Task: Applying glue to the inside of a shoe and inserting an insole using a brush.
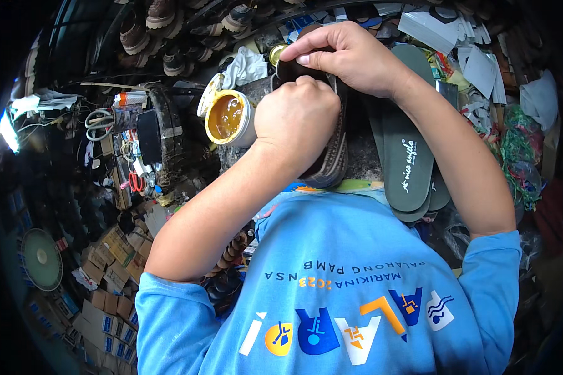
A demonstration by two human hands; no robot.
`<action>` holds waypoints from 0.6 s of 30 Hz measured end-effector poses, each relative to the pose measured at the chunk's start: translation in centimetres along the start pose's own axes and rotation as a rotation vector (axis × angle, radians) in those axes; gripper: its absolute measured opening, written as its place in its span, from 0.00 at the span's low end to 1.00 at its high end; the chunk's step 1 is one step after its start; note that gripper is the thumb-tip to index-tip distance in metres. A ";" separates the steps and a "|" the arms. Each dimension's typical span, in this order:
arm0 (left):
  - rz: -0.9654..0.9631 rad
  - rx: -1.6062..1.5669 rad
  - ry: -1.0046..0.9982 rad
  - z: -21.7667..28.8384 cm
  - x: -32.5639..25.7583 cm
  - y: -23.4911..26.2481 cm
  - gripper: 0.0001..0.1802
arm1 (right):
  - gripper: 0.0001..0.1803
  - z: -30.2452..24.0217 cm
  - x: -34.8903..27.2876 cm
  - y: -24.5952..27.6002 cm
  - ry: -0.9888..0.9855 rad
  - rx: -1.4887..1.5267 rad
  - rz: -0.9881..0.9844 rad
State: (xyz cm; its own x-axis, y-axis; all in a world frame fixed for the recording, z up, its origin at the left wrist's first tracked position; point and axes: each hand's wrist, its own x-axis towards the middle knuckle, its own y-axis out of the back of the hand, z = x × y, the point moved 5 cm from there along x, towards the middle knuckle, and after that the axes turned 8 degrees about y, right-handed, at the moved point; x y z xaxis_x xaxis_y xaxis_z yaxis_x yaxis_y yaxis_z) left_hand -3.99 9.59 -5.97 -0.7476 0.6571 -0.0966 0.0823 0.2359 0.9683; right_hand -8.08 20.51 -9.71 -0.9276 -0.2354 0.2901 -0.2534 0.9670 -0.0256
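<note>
Dark shoe (327, 174) sat on the table (364, 153), right in front of the person, under both hands. Left hand (298, 119) was balled up over the shoe's opening; fingertips hidden, couldn't tell what they gripped. Right hand (360, 59): thumb and index finger pinched a dark edge at the far end; couldn't tell if upper or loose liner.

Progress, my read: partway on this shoe. Done: tub (248, 127) of amber paste (225, 117) stood uncovered just left of the left hand, and the shoe was in position. Left: probably the grey-green insoles (410, 165), lying stacked to the right, untouched by either hand. Shoe's inside mostly blocked, so couldn't confirm any paste on it.
</note>
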 end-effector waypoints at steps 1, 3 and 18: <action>0.021 0.034 0.005 -0.2 0.1 -0.2 0.06 | 0.13 0.0 0.0 0.0 -0.058 0.003 -0.030; 0.046 0.054 0.012 -0.3 0.5 -0.6 0.06 | 0.13 0.3 0.1 0.2 -0.030 0.012 -0.028; -0.194 -0.040 -0.277 0.7 -2.1 3.6 0.09 | 0.14 -0.2 -0.5 -0.1 -0.004 -0.038 -0.039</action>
State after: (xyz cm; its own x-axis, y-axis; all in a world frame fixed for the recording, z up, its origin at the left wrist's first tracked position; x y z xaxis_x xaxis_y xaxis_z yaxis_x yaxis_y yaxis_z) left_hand -1.66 9.53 -2.43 -0.5386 0.7736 -0.3338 -0.0742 0.3511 0.9334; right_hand -7.58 20.58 -9.63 -0.9184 -0.2730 0.2862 -0.2785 0.9602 0.0221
